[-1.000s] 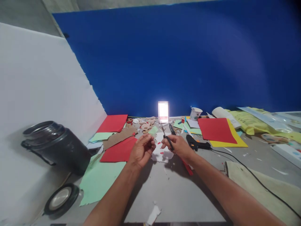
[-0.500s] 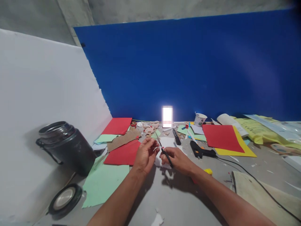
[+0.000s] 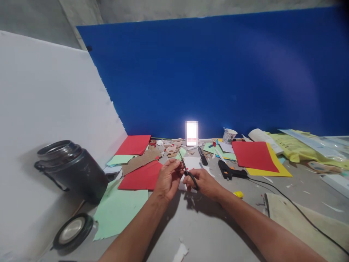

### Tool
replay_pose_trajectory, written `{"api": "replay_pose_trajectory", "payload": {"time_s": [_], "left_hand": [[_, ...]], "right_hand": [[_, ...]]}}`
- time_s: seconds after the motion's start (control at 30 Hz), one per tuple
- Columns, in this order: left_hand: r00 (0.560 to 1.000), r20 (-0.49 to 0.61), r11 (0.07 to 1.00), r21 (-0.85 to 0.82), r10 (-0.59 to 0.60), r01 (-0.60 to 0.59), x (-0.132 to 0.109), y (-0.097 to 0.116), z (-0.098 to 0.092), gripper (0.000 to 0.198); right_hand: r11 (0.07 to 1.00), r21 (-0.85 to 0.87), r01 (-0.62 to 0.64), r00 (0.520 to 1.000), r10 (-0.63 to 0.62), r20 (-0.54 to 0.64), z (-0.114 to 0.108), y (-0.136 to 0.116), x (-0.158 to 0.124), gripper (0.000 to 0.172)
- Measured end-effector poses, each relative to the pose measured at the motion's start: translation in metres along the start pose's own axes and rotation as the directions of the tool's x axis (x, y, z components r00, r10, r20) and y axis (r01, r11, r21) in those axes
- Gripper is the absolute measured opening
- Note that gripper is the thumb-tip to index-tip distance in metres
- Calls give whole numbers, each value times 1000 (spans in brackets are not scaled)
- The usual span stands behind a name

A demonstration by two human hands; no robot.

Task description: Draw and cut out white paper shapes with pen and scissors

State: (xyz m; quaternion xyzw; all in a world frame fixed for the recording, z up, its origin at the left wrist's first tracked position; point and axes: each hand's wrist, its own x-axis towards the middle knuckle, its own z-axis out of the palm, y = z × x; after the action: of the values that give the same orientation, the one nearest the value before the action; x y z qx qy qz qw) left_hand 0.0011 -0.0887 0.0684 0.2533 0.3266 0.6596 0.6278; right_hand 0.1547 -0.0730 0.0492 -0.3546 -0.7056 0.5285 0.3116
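Black-handled scissors (image 3: 193,179) are in my right hand (image 3: 204,182), their blades pointing up and away to the left. My left hand (image 3: 169,179) is just left of the blades, its thumb and fingertips pinched together. A small red bit shows by its fingertips, but what the pinch holds is too small to make out. Beneath and beyond the hands lies a white paper (image 3: 194,162) on the grey table (image 3: 201,233). Left of my left hand are a red sheet (image 3: 140,176) and a strip of corrugated cardboard (image 3: 141,162).
A black flask (image 3: 79,171) and its lid (image 3: 73,230) stand at the left beside a green sheet (image 3: 122,209). To the right are a black glue gun (image 3: 230,171) with a cable, red paper (image 3: 253,156), a paper cup (image 3: 229,135) and a beige cloth (image 3: 297,214).
The view has shifted slightly, so most things sit a little further left. The scissors' blades have come closer to my left fingertips.
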Motion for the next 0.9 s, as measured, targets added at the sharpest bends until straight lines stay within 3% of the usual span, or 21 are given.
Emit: {"api": "replay_pose_trajectory", "payload": {"time_s": [0.9], "left_hand": [[1000, 4, 999, 26, 27, -27, -3, 4, 2, 29]], "right_hand": [[999, -7, 37, 998, -36, 56, -4, -1, -1, 30]]}}
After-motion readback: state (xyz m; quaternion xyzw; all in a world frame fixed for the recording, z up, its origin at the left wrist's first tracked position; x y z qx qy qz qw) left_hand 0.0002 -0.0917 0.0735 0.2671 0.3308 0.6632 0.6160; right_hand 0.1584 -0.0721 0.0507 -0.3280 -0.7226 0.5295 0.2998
